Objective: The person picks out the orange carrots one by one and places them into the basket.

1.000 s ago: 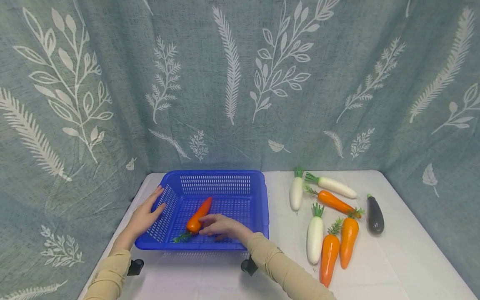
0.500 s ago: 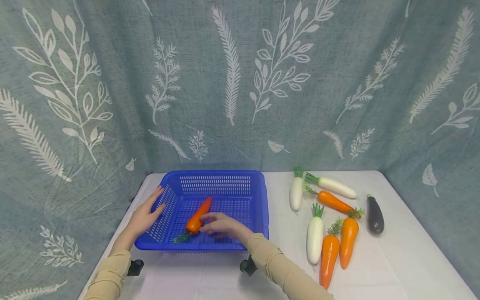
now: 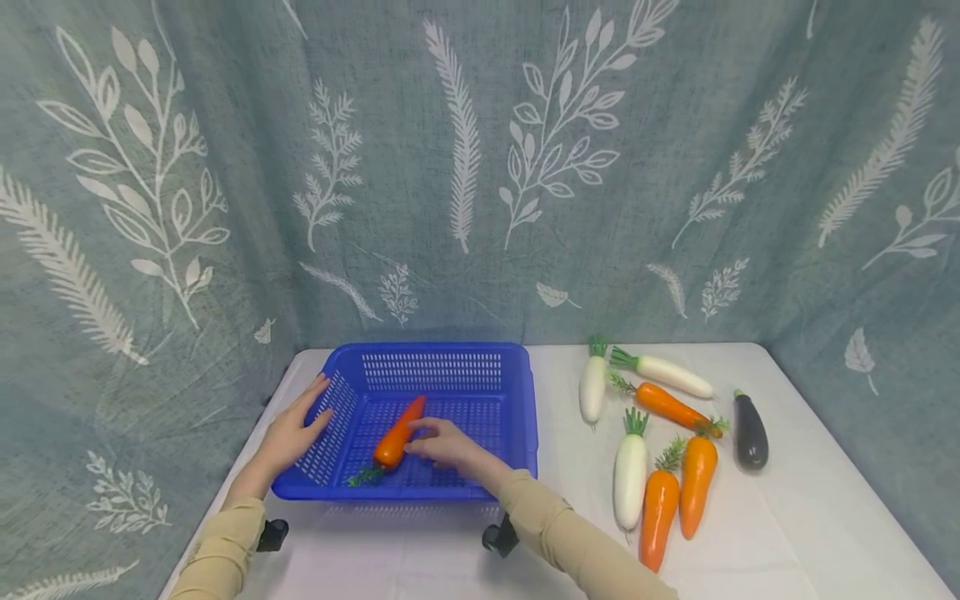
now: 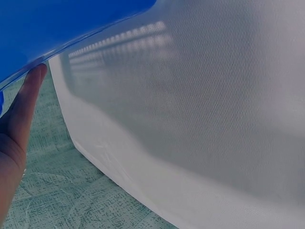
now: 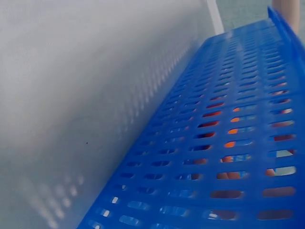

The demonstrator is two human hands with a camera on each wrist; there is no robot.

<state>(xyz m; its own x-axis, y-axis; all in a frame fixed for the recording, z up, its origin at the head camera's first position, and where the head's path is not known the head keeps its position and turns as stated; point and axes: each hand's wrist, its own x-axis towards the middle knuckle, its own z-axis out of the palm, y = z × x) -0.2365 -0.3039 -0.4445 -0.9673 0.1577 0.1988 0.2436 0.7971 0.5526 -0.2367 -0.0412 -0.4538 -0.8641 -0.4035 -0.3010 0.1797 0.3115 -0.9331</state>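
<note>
A single orange carrot [image 3: 394, 443] with green tops lies slanted in the blue perforated basket [image 3: 480, 492]. In the head view, my right hand [image 3: 442, 444] is inside the basket at the carrot's right side. Its fingers are loosely bent and their tips are at the carrot's edge, not wrapped round it. On the basket's left rim rests my left hand [image 3: 292, 433], fingers extended and thumb reaching over the inner side. The left wrist view shows one straight finger [image 4: 31, 98] against the basket's underside. Through the basket's holes in the right wrist view, bits of orange and fingers show.
White radishes [image 3: 632, 482], more carrots [image 3: 659, 517] and an eggplant [image 3: 751, 432] lie on the white table [image 3: 810, 517] right of the basket. A patterned curtain [image 3: 480, 192] hangs behind and at the sides. A black device [image 3: 500, 537] sits below each wrist.
My right hand has drawn slightly right and away from the carrot, its fingers gathering a little closer. The carrot, basket and left hand stay in place.
</note>
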